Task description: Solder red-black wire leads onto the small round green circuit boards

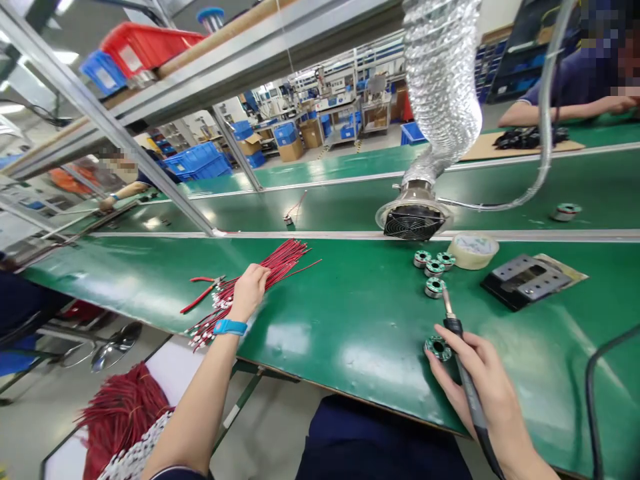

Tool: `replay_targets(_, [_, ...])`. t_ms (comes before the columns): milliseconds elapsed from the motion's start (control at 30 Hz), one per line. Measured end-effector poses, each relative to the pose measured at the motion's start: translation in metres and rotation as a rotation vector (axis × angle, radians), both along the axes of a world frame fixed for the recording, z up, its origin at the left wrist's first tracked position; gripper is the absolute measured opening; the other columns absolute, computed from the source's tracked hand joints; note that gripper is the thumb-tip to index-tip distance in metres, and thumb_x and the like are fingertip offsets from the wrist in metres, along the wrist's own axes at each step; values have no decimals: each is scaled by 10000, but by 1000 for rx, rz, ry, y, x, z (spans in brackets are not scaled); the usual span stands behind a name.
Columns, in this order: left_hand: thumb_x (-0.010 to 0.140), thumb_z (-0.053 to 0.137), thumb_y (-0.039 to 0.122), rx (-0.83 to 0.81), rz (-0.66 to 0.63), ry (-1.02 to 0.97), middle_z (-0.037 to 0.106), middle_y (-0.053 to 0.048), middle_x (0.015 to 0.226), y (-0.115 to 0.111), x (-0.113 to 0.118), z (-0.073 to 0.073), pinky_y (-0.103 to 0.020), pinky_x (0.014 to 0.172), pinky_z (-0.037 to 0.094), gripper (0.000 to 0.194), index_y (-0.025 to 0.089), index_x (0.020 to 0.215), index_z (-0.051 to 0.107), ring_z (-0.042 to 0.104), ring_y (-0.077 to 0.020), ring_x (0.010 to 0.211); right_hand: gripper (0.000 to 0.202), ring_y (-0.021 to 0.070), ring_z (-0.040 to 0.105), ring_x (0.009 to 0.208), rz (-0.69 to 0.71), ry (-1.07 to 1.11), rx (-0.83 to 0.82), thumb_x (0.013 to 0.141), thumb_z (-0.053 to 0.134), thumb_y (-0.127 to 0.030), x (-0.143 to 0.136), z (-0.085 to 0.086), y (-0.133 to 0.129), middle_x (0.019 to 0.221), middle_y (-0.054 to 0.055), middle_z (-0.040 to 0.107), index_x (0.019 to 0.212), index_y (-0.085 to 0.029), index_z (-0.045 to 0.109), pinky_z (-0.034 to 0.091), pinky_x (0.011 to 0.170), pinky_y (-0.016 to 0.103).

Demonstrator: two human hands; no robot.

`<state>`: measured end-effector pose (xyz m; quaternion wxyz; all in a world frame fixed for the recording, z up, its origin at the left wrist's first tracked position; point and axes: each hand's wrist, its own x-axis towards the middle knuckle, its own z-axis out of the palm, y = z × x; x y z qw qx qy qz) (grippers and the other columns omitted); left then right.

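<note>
- The left hand [250, 290], ahead and out to the side, reaches palm-down over a loose bundle of thin red wires with white ends [286, 259] on the glossy green bench [350, 293]; its fingers are drawn together against the wires; whether they pinch a single strand, I cannot tell.
- A blue wristband [230, 327] circles that wrist; just beyond the hand, on its outer side, lie open pliers with orange-red handles [203, 298].
- The right hand [493, 377], nearer the body, does double duty; it grips a soldering iron with a dark handle and slim metal tip [473, 400], while thumb and fingertips pinch a small round motor core with a green top [447, 352] at or just above the bench.
- Ahead of the right hand sit four similar green-topped cores [431, 273] in a cluster; the iron's tip points at the nearest, and I cannot tell whether they touch.
- Past them are a pale roll of tape [470, 263] and, to the right, a flat black-and-grey metal block [525, 283]; a black fan [415, 223] hangs from a crinkled silver duct [443, 87] beyond.
- The step in hand seems to be taking up wire while core and iron wait in the right hand; the next move would call for separating one strand cleanly; the iron's tip should stay clear of fingers and wires.
</note>
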<state>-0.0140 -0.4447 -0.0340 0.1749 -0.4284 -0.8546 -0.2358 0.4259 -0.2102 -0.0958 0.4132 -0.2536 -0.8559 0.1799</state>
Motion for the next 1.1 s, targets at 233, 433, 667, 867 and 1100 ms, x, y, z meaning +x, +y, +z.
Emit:
replay_targets(233, [1063,568,287,-99,-445,35,722,-70,1034,48,99,7,-332,880,547,180,203,1015,721,694,-207,957,526,171,696,992,149,36,-166,982,602,-124,6,16,-19,1250,82,573,1476,-300,559,588,846,290])
replay_targets(433, [1077,535,222,-137,-668,-144,722,-68,996,86,197,-21,-331,822,561,167,197,1009,686,690,-199,918,526,211,690,1051,89,26,-263,978,688,-221,7,13,-25,1260,95,561,1482,-287,553,607,878,332])
replay_targets(667, [1071,491,197,65,-597,-693,717,-51,998,113,243,-18,-256,664,559,234,223,1229,662,693,-143,767,495,196,679,981,75,19,-267,1011,662,-214,4,18,-26,1221,91,561,1487,-285,545,614,862,331])
replay_targets(867, [998,685,250,171,-584,-720,733,-24,827,123,258,-17,-259,637,503,126,242,963,806,658,-152,721,606,211,681,1014,93,43,-276,952,766,-277,8,18,-26,1253,92,561,1507,-304,526,628,900,355])
replay_targets(1100, [966,726,264,155,-549,-835,727,2,768,122,262,-17,-249,619,486,150,217,826,751,635,-137,671,529,223,673,1196,195,73,-428,960,642,-140,12,21,-25,1322,86,600,1454,-311,559,597,1016,359])
